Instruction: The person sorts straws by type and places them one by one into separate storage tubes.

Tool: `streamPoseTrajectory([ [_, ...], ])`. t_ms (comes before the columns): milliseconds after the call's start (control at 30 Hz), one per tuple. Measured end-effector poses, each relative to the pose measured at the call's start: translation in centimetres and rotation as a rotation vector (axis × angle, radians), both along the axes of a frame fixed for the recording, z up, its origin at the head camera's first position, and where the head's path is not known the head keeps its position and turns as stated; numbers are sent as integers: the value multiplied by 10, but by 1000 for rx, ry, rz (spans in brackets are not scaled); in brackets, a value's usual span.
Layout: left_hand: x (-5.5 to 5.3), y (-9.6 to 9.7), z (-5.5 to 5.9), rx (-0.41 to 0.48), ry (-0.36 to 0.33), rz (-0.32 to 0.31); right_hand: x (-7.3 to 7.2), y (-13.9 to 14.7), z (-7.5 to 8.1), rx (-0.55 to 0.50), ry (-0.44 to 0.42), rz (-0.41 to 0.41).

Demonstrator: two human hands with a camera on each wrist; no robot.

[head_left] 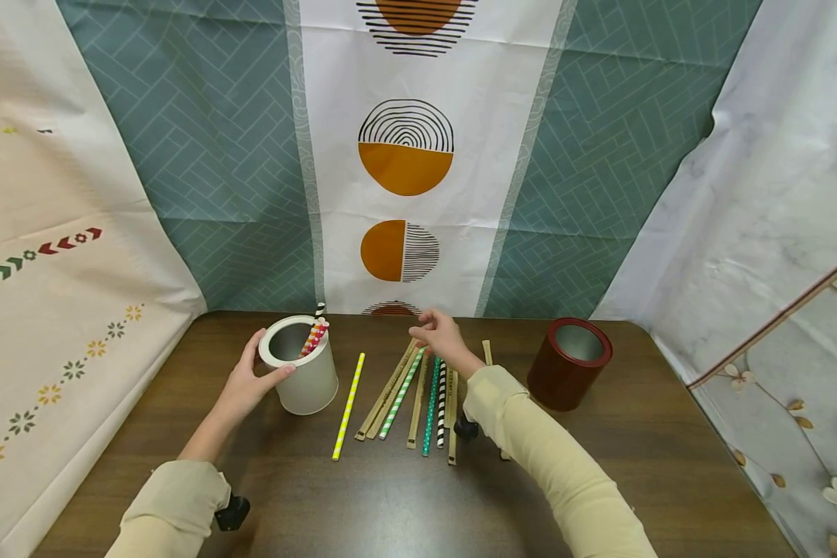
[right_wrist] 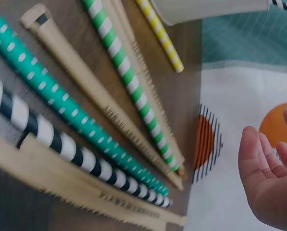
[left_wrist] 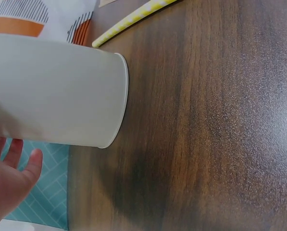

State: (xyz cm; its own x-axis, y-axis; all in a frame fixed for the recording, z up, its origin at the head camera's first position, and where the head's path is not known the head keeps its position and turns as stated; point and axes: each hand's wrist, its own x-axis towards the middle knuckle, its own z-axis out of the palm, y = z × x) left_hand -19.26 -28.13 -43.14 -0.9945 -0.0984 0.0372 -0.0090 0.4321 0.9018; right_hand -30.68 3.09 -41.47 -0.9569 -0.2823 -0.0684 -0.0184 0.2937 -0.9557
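Note:
My left hand [head_left: 247,385] grips the white canister [head_left: 310,389] at the left, thumb on its rim and fingers along the far side. Inside the canister stand several patterned paper straws, among them a red one with dots [head_left: 314,338] and a black-and-white striped one [head_left: 319,310]. My right hand [head_left: 441,335], its fingers loosely bent with nothing between them, hovers over the far ends of a spread of straws. That spread has a green-striped straw [head_left: 401,394], a teal dotted straw [head_left: 431,404], a black-striped straw [head_left: 442,411] and several brown paper-wrapped sticks [head_left: 418,401].
A yellow dotted straw [head_left: 349,407] lies apart between the canister and the spread. On the right stands a dark red canister [head_left: 568,368] with an open top. Patterned cloth hangs behind the brown table [head_left: 363,511] and at both sides.

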Motion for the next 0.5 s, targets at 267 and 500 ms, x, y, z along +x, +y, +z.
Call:
streamPoseTrajectory([
  [267, 0, 0, 0, -2, -7, 3, -1, 17, -18, 53, -37, -32],
  [500, -1, -2, -1, 2, -24, 5, -8, 29, -35, 58, -82, -54],
])
